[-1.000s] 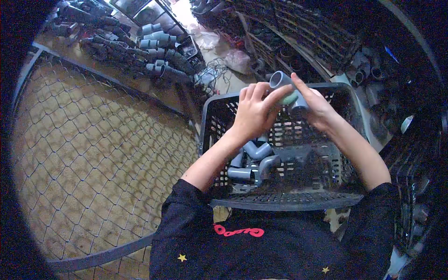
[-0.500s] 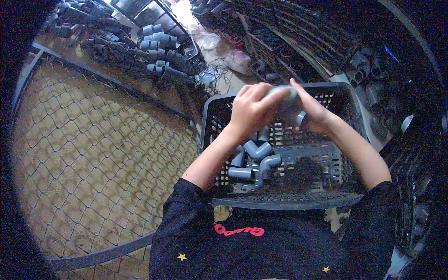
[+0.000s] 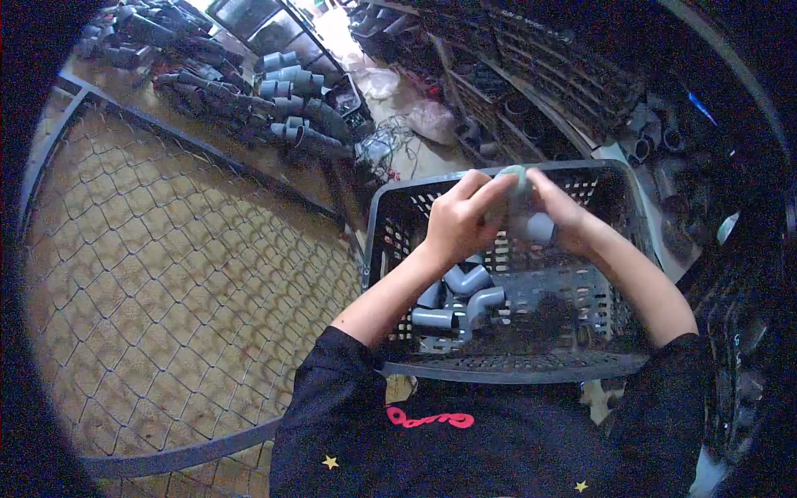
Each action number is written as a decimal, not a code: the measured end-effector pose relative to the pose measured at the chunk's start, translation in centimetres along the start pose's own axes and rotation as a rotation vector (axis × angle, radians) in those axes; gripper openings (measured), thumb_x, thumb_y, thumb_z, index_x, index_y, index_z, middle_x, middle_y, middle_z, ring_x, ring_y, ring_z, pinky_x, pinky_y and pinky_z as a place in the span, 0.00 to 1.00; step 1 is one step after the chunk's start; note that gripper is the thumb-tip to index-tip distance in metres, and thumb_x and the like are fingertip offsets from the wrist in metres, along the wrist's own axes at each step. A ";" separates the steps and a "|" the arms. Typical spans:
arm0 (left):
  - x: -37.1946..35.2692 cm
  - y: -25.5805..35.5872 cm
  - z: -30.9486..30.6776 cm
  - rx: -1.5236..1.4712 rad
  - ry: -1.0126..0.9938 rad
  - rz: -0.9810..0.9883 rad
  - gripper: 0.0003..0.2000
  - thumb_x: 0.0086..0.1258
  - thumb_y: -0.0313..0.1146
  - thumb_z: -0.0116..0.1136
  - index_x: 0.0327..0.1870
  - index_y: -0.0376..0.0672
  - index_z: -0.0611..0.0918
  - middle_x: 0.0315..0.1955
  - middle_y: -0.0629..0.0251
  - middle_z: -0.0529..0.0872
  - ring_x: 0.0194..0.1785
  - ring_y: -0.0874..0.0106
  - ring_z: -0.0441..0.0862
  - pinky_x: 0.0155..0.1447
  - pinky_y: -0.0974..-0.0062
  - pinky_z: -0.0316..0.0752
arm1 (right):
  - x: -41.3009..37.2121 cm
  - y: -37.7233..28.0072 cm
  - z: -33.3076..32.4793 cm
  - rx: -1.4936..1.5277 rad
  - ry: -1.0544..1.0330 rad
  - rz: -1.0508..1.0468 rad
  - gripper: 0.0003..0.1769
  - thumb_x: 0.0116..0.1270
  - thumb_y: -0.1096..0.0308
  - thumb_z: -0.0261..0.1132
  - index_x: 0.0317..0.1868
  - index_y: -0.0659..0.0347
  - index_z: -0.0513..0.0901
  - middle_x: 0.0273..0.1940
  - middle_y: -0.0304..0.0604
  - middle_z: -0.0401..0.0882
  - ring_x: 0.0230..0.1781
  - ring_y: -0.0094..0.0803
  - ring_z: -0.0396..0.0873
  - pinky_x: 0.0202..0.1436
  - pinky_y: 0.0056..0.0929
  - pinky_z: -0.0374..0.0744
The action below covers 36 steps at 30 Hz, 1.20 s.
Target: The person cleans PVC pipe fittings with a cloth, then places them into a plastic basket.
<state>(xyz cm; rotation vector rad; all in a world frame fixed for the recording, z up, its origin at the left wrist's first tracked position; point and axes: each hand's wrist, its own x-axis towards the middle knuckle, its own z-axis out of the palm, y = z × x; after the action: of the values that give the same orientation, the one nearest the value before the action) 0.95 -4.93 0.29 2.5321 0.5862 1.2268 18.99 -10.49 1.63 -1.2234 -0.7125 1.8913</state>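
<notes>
Above the black plastic basket (image 3: 498, 372), my two hands are close together. My left hand (image 3: 461, 217) is closed, its thumb and fingers on a pale green rounded thing (image 3: 513, 176) whose kind I cannot make out. Facing it, my right hand (image 3: 569, 217) curls around a grey pipe fitting (image 3: 540, 228); part of this piece is blurred and its far side is hidden. Below, several grey pipe elbows lie in the left part of the basket, among them one elbow (image 3: 466, 280) and another lying on its side (image 3: 433, 319).
A chain-link mesh panel (image 3: 183, 290) with a metal frame stands at the left. Stacks of grey pipe fittings (image 3: 290, 87) sit behind it. Plastic bags (image 3: 432, 123) and tangled wire lie beyond the basket, with dark racks (image 3: 531, 66) at the upper right.
The basket and its elbows appear slightly lower and to the right in view. Both hands remain together above it, and more of the grey fitting's end now shows beside my right hand.
</notes>
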 end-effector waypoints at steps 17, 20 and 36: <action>-1.2 1.9 0.8 -0.154 0.060 -0.176 0.17 0.67 0.27 0.56 0.58 0.43 0.77 0.44 0.48 0.86 0.42 0.51 0.87 0.43 0.63 0.82 | 1.4 1.9 -2.0 0.061 0.107 -0.337 0.27 0.78 0.46 0.40 0.41 0.55 0.80 0.40 0.38 0.81 0.38 0.25 0.77 0.44 0.29 0.76; -2.1 2.5 1.8 -0.198 0.082 -0.124 0.19 0.65 0.25 0.57 0.59 0.43 0.77 0.44 0.49 0.86 0.40 0.51 0.86 0.43 0.62 0.82 | 2.7 3.2 -3.0 0.199 0.179 -0.393 0.27 0.76 0.44 0.41 0.40 0.54 0.80 0.37 0.38 0.82 0.36 0.28 0.80 0.42 0.32 0.78; 1.1 2.9 -0.9 -0.174 -0.381 0.052 0.35 0.51 0.22 0.61 0.66 0.57 0.75 0.34 0.59 0.82 0.34 0.57 0.82 0.36 0.62 0.78 | -1.7 -4.6 -5.0 0.704 0.414 -0.540 0.32 0.73 0.36 0.43 0.52 0.57 0.74 0.44 0.46 0.82 0.45 0.42 0.82 0.40 0.52 0.85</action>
<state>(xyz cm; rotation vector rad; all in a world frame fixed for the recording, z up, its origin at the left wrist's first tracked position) 1.52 -6.92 2.74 2.5472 0.3119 0.7404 25.44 -9.11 4.14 -0.8085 -0.0976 1.2134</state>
